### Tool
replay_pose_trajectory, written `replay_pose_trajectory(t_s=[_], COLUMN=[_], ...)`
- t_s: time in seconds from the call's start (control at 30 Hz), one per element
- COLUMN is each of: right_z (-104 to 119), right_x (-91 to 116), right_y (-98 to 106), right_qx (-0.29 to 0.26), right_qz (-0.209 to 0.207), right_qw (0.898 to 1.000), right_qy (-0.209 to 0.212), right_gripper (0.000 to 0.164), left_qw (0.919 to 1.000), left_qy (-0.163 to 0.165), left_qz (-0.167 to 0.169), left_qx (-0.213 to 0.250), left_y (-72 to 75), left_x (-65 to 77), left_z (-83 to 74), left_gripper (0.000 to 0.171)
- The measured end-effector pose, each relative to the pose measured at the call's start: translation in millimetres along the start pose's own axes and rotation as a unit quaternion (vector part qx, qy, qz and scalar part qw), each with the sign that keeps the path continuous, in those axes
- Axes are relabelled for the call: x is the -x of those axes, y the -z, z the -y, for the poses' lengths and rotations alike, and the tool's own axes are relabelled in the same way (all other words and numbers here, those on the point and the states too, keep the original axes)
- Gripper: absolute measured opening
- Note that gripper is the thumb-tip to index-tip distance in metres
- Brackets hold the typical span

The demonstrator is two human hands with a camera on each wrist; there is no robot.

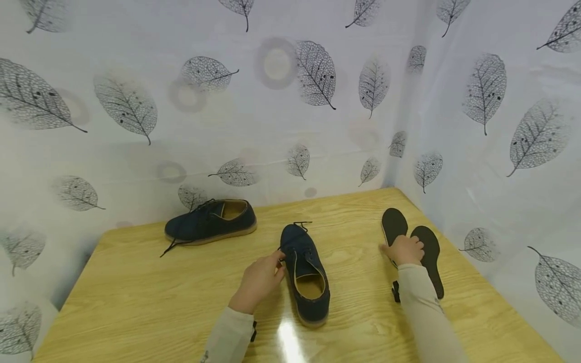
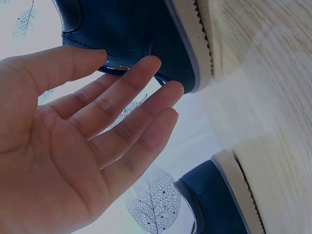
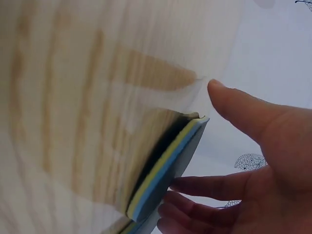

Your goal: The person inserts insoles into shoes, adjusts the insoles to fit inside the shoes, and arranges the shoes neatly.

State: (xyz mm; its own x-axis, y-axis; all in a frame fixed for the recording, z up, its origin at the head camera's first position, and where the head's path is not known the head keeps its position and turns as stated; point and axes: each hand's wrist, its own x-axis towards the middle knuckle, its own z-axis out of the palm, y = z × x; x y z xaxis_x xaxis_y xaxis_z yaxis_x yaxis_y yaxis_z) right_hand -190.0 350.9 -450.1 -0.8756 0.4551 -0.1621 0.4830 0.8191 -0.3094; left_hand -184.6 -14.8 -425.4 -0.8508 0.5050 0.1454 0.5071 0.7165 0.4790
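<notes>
A dark navy lace-up shoe (image 1: pixel 313 302) stands upright on the table, its toe pointing to the far side. My left hand (image 1: pixel 259 281) is at its left side by the laces, fingertips at the upper. In the left wrist view the fingers of that hand (image 2: pixel 97 122) are loosely extended beside the shoe (image 2: pixel 136 34); whether they touch it I cannot tell. On the right lie two dark insoles, a left one (image 1: pixel 393 222) and a right one (image 1: pixel 426 242). My right hand (image 1: pixel 406 250) is over them. In the right wrist view its fingers reach a layered insole edge (image 3: pixel 163 168), thumb apart.
A second navy shoe (image 1: pixel 211 224) lies at the back left of the wooden table (image 1: pixel 159 302), a lace hanging down onto the tabletop. Behind and to the right, a white leaf-patterned curtain (image 1: pixel 254 126) borders the table.
</notes>
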Motion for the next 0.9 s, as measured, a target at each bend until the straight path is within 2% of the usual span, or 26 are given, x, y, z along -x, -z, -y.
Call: replay_pose_trajectory(t_s=[0.27,0.43,0.67,0.9], right_z=[0.9,0.7,-0.1,5.7], right_x=[-0.9,0.9,2.2,7.3], right_y=[-1.8,-1.5,-0.6,8.9], right_qx=[-0.013,-0.015,-0.030,-0.061], right_qz=[-0.007,-0.013,-0.020,-0.020], right_qw=[1.000,1.000,0.999,0.998], right_qy=[-0.015,-0.009,-0.015,-0.023], right_gripper=[0.056,0.052,0.056,0.059], left_qw=[1.0000,1.0000,1.0000,1.0000], left_qy=[0.001,0.003,0.003,0.000], left_qz=[-0.001,0.003,0.006,0.000], left_qx=[-0.002,0.001,0.005,0.006], left_y=[1.0,0.7,1.2,1.7], left_x=[-2.4,-2.0,-0.1,0.9], left_z=[0.8,0.6,-0.2,0.0], left_gripper=[0.027,0.026,0.027,0.026])
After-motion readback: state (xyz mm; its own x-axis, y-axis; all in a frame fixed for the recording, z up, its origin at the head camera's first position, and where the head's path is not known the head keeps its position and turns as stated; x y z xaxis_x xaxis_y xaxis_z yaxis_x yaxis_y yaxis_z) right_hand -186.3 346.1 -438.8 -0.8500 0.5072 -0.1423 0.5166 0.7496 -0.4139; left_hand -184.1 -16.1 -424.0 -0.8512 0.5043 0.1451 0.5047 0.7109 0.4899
